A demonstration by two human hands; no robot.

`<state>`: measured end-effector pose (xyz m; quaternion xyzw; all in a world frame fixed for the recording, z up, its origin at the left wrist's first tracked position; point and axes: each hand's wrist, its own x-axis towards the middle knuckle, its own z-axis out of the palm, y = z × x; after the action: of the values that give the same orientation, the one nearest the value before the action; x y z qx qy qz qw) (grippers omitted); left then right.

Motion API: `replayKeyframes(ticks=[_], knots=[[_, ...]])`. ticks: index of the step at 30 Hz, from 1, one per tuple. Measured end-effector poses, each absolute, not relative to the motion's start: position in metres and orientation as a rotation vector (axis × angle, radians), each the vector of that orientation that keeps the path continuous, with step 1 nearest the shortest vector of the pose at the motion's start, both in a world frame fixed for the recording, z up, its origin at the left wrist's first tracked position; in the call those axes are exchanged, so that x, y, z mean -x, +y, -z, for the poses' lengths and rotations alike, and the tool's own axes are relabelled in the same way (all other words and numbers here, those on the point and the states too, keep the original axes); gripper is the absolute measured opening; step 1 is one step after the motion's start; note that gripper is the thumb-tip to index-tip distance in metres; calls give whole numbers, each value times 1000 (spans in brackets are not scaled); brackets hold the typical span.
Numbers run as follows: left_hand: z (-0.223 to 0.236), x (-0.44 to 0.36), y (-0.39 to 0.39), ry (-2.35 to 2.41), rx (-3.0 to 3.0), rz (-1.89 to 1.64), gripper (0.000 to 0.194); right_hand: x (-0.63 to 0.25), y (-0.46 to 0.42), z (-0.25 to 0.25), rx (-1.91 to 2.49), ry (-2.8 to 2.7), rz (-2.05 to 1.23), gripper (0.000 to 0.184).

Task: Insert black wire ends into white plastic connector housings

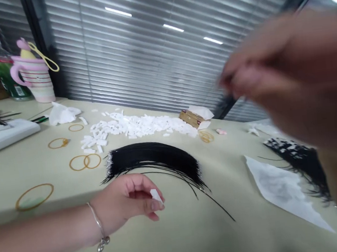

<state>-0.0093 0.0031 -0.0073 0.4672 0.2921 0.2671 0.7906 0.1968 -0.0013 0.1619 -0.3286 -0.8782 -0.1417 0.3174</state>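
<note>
My left hand [140, 199], with a bracelet at its wrist, pinches a small white plastic piece [155, 195] between thumb and fingers, just in front of a bundle of thin black wires [156, 153]. Shiny metal tips show at both ends of the bundle, and a few wires stick out toward the right. Behind it lies a pile of similar white pieces [141, 125]. Raised high on the right and near the camera, my right hand [289, 73] is blurred. Its thumb and fingertips are pressed together; what they hold, if anything, cannot be made out.
Yellow rubber bands [35, 197] lie at the left. At the right are a white paper sheet [284, 194] and more black wires with white ends [302, 164]. A pink striped cup [38, 77], a green bottle [9, 74] and a brown packet [191, 119] stand toward the window blinds.
</note>
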Motion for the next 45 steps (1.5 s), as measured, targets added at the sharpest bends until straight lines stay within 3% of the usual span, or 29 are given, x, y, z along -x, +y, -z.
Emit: replayKeyframes(ticks=[2,7,15,31,45], knots=[[8,9,5,636,-1004,-583,22,-198,-20,-127,1019,-2495,314,15],[6,7,3,639,-998,-570,16,-194,-31,-55,1217,-2631,-400,21],[-3,5,3,684,-1014,-530,10,-190,-20,-53,1308,-2509,-746,25],[0,6,2,700,-980,-582,10,-194,-24,-53,1436,-2360,-1120,17],[-6,4,4,784,-991,-486,11,-191,-26,-59,1411,-2427,-1072,18]])
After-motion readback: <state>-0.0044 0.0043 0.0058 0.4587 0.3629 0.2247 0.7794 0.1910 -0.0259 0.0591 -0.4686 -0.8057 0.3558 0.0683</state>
